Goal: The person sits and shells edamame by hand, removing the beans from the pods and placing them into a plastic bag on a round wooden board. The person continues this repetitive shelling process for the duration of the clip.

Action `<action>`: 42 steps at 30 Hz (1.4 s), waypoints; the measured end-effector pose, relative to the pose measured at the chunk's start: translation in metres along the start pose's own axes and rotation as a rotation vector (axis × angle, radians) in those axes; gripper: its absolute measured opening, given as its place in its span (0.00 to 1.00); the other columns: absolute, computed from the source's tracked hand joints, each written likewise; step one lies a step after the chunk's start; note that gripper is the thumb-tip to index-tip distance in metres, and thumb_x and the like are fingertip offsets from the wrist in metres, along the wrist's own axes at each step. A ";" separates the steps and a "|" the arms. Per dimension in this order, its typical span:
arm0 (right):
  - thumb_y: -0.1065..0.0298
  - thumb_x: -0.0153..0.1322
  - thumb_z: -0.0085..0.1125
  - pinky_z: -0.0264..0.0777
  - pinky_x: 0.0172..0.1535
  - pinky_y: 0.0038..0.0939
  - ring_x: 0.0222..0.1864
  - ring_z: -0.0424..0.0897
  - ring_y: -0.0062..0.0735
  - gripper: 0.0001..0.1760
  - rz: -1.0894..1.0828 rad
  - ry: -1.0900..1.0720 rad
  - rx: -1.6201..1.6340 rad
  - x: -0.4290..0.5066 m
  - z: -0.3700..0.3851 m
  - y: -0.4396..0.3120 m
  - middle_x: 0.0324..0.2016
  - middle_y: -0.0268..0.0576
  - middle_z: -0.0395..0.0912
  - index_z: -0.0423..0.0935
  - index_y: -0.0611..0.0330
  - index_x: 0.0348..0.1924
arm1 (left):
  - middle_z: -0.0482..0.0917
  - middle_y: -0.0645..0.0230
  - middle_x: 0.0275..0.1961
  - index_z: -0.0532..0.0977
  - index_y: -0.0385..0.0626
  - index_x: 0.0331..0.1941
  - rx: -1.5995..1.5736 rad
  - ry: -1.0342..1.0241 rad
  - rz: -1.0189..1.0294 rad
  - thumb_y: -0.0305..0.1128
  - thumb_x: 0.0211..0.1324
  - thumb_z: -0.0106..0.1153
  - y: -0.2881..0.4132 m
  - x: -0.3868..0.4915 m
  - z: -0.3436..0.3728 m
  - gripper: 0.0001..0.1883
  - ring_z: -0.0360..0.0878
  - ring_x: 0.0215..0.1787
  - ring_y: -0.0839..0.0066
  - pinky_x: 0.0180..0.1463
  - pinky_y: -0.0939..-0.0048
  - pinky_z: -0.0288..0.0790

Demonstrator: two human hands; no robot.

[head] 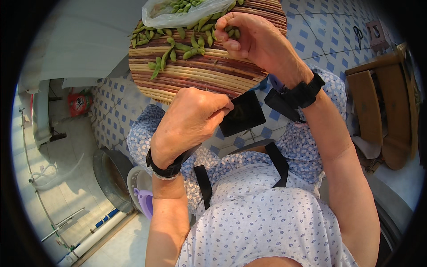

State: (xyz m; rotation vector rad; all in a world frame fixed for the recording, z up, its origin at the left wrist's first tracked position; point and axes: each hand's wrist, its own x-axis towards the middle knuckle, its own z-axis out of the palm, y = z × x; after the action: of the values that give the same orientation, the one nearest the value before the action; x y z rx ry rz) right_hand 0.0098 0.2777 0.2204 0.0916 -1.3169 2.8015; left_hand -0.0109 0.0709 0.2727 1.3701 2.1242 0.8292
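My right hand (257,45) is over the right side of a round table with a slatted, striped top (200,75). Its fingers curl around a few green soybeans (232,32). My left hand (193,116) is at the table's near edge, fingers drawn together; whether anything is pinched in them is hidden. Green soybean pods (193,52) lie scattered across the table's far half. Behind them is a clear plastic bag (166,20) with shelled green beans (185,5) in it. Below the near edge, between my knees, sits a black square object (243,113).
A metal basin (111,180) and a white perforated basket (133,177) with a purple scoop-like item (145,202) stand at lower left. A red packet (80,101) lies farther back. On the right are wooden furniture (367,103), a pink box (378,35) and black scissors (358,36).
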 end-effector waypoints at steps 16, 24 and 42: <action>0.69 0.76 0.46 0.59 0.20 0.13 0.23 0.68 0.14 0.10 0.070 0.148 0.065 0.001 0.020 -0.012 0.27 0.33 0.72 0.74 0.64 0.45 | 0.79 0.63 0.32 0.78 0.39 0.35 0.402 0.755 -0.298 0.28 0.49 0.62 -0.067 -0.002 -0.050 0.09 0.76 0.25 0.72 0.33 0.71 0.71; 0.60 0.77 0.49 0.53 0.16 0.13 0.19 0.66 0.13 0.13 0.067 0.145 0.099 0.001 0.017 -0.011 0.24 0.33 0.70 0.74 0.61 0.40 | 0.74 0.62 0.30 0.76 0.37 0.37 0.486 0.650 -0.144 0.26 0.46 0.62 -0.078 -0.005 -0.052 0.12 0.72 0.25 0.67 0.32 0.66 0.68; 0.61 0.77 0.49 0.50 0.17 0.12 0.16 0.58 0.07 0.14 0.193 -0.047 -0.249 -0.005 0.038 -0.007 0.19 0.27 0.66 0.71 0.64 0.46 | 0.81 0.70 0.31 0.79 0.35 0.36 -0.054 0.646 0.014 0.20 0.55 0.61 -0.033 0.010 -0.045 0.05 0.74 0.30 0.83 0.33 0.80 0.67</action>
State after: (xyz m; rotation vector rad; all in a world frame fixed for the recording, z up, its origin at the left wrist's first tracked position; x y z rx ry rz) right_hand 0.0161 0.2531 0.2492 0.0226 -1.7622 2.7717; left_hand -0.0658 0.0591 0.2801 1.1914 2.5254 1.4785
